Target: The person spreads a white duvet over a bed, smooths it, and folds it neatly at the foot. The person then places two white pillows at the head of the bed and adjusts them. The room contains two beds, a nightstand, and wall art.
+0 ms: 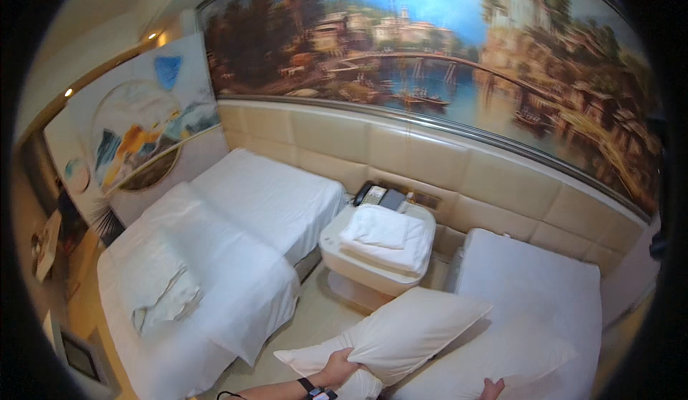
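My left hand [341, 368], with a dark band on the wrist, grips a plump white pillow [424, 327] by its near edge. That pillow is tilted, its far corner over the side of the right bed [532, 271]. At the bottom of the view my right hand [492, 389] holds the near edge of a second white pillow [510, 349]. Only the thumb side of this hand shows; its other fingers are hidden. The second pillow overlaps the right bed's near part. More white fabric [360, 385] bulges below my left hand.
Between the beds, a rounded white nightstand [333, 249] carries folded white linen [381, 233] and a telephone [371, 193]. The left bed [285, 185] has a white cover [231, 260] and a crumpled cloth [166, 287]. A padded headboard panel [328, 131] runs behind.
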### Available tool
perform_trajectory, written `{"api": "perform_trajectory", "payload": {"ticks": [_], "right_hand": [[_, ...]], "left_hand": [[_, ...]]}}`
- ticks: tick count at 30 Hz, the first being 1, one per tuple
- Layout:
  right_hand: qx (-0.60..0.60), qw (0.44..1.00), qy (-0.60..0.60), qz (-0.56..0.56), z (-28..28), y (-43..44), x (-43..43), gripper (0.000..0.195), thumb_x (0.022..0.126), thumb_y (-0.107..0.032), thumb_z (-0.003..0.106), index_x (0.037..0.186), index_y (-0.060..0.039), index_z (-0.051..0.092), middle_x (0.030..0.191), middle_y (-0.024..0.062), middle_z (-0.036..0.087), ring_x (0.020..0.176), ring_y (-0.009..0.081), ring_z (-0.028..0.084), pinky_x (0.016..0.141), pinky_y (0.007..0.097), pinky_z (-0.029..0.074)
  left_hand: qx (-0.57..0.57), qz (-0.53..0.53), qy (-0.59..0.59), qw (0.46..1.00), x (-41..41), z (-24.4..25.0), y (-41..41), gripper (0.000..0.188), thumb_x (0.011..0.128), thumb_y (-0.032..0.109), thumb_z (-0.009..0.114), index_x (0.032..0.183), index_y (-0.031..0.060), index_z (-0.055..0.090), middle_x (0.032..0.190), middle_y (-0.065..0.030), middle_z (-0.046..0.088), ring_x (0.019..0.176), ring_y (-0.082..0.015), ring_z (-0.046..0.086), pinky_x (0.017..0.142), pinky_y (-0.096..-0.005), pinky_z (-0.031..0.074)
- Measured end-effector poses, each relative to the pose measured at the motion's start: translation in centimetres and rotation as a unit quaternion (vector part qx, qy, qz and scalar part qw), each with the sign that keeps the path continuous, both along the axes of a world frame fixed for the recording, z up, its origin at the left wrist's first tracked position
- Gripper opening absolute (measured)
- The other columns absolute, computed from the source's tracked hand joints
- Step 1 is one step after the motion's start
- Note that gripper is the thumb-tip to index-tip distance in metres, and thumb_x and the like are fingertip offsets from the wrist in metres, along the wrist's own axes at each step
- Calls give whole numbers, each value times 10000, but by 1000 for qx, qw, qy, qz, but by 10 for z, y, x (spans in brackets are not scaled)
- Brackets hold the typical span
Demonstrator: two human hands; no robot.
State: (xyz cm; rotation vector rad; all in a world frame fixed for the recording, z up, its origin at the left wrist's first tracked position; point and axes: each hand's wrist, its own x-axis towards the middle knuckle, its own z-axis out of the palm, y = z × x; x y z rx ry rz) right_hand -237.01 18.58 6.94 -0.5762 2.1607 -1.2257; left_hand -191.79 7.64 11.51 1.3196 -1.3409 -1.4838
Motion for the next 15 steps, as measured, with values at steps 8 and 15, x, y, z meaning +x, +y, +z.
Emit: {"api": "perform_trajectory", "payload": {"ticks": [8,15], "right_hand": [[-56,991,9,120,64,-2,180,506,788,-31,577,1212,172,391,1162,224,525,1039,269,493,923,344,394],[-109,990,-33,88,48,-28,283,486,694,54,559,1174,89,494,1115,147,583,948,209,571,767,298,459]], "left_hand": [[-64,160,-55,983,114,-7,80,337,755,58,646,1078,-30,608,899,-86,675,768,-105,594,698,-260,488],[-110,267,-68,955,236,87,99,250,720,57,718,923,-24,597,761,-63,623,674,-84,549,623,-250,473]]}}
